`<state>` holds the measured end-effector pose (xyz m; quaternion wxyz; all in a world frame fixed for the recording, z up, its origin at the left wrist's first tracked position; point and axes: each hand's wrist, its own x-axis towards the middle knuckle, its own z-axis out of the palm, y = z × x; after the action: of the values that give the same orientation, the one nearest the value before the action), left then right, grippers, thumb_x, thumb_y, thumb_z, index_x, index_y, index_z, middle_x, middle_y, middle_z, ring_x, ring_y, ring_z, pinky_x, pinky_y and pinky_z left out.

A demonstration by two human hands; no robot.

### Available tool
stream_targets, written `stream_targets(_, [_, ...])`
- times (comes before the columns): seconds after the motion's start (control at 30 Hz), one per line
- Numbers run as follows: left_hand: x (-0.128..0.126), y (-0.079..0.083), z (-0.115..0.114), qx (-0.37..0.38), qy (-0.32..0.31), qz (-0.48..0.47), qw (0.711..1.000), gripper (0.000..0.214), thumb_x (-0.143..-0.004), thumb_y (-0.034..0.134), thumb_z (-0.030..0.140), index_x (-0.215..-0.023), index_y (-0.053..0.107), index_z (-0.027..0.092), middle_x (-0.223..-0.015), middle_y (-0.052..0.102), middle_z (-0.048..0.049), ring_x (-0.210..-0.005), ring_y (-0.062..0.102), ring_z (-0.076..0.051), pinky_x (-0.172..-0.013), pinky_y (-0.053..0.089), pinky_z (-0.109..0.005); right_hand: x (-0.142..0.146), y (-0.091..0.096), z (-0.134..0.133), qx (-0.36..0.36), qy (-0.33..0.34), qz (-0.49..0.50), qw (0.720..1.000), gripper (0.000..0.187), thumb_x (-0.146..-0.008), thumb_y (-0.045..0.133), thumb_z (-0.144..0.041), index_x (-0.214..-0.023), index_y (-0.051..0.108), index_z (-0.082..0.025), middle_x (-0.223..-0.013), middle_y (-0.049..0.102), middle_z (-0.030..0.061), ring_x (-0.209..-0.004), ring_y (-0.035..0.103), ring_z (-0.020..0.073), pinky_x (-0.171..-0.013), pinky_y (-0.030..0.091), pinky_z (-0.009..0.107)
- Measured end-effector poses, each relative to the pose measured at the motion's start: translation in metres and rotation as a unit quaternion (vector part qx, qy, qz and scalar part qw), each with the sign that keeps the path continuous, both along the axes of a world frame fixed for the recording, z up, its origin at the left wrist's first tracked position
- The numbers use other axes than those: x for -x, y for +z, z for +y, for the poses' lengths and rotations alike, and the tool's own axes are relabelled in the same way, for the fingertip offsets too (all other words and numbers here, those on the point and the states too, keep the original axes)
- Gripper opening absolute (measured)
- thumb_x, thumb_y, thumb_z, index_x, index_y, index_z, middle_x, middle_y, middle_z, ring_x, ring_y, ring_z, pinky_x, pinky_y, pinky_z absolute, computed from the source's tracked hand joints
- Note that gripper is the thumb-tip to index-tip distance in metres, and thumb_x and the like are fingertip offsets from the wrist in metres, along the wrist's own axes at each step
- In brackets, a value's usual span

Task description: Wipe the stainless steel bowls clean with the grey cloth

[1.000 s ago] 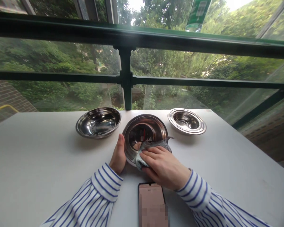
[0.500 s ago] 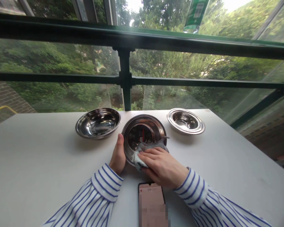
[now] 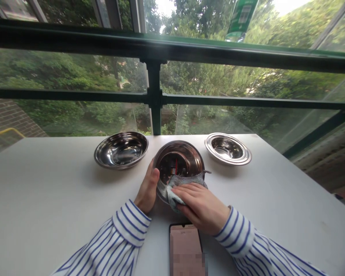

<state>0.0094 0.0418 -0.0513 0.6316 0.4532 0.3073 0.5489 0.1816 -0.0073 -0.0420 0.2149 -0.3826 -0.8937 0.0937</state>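
Note:
A shiny steel bowl (image 3: pixel 194 157) is between my hands at the middle of the white table. My left hand (image 3: pixel 148 189) grips its left rim, thumb on the near side and fingers behind the wall. Over the near right rim, my right hand (image 3: pixel 201 205) presses a grey-and-white cloth (image 3: pixel 175 191) against the bowl, fingers bent over the cloth. Part of the cloth sticks out past the right rim. A dark patch with a red strip and small label shows in the bowl's bottom; whether it is a sticker or a reflection I cannot tell.
A wide steel bowl (image 3: pixel 121 150) stands at the back left and a wide-rimmed one (image 3: pixel 228 148) at the back right. A phone (image 3: pixel 186 249) lies in front of me. Behind the table runs a dark green railing (image 3: pixel 155 46), with a green-labelled bottle (image 3: pixel 242 19) on it.
The middle bowl is tilted a little more, and my left hand wraps further round its left side. My right hand and the cloth stay at the near right rim. The whole view has shifted slightly.

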Motion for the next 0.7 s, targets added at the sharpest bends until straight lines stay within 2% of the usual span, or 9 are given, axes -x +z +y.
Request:
stream_targets(0.1, [-0.001,0.001,0.001,-0.024,-0.005,0.024,0.999,0.050,-0.087,0.040,0.050,-0.124,0.052,0.019,-0.133,0.053,-0.0060,-0.132,0.034,-0.022,-0.111,0.022,-0.038,0.014,-0.003,-0.001,-0.009,-0.012,-0.030,0.999,0.042,-0.090,0.044,-0.028,-0.129,0.044,-0.012,-0.127,0.055,0.0124,-0.117,0.049,0.0251,-0.097,0.041,0.042])
stream_targets(0.27, [0.001,-0.003,0.002,0.014,0.002,0.035,0.999,0.056,-0.083,0.041,0.057,-0.115,0.060,0.016,-0.128,0.057,-0.0084,-0.129,0.039,-0.024,-0.110,0.024,-0.037,0.032,-0.002,0.003,-0.011,-0.015,0.000,1.000,0.046,-0.092,0.040,-0.027,-0.133,0.038,-0.007,-0.134,0.047,0.0161,-0.124,0.042,0.0224,-0.103,0.037,0.038])
stream_targets(0.4, [0.001,-0.006,0.004,0.028,0.004,0.011,1.000,0.058,-0.083,0.039,0.058,-0.119,0.058,0.017,-0.124,0.060,-0.0086,-0.127,0.041,-0.025,-0.109,0.027,-0.040,0.009,0.009,0.005,0.018,0.020,-0.051,0.998,0.041,-0.090,0.045,-0.026,-0.129,0.043,-0.014,-0.124,0.057,0.0111,-0.116,0.050,0.0212,-0.098,0.041,0.038])
stream_targets(0.53, [-0.002,-0.006,0.004,0.020,0.017,0.001,1.000,0.056,-0.085,0.039,0.056,-0.120,0.058,0.017,-0.125,0.059,-0.0076,-0.127,0.041,-0.025,-0.109,0.026,-0.039,-0.006,0.014,0.002,0.028,0.010,-0.086,0.996,0.034,-0.089,0.047,-0.024,-0.122,0.051,-0.017,-0.114,0.063,0.0090,-0.106,0.056,0.0214,-0.093,0.043,0.039])
stream_targets(0.7, [0.001,-0.008,0.005,0.013,0.005,-0.004,1.000,0.055,-0.086,0.036,0.055,-0.119,0.058,0.017,-0.126,0.059,-0.0077,-0.124,0.045,-0.024,-0.107,0.029,-0.038,0.025,0.002,0.000,0.002,-0.022,-0.042,0.999,0.044,-0.092,0.040,-0.029,-0.130,0.043,-0.009,-0.129,0.052,0.0128,-0.119,0.046,0.0251,-0.100,0.039,0.040])
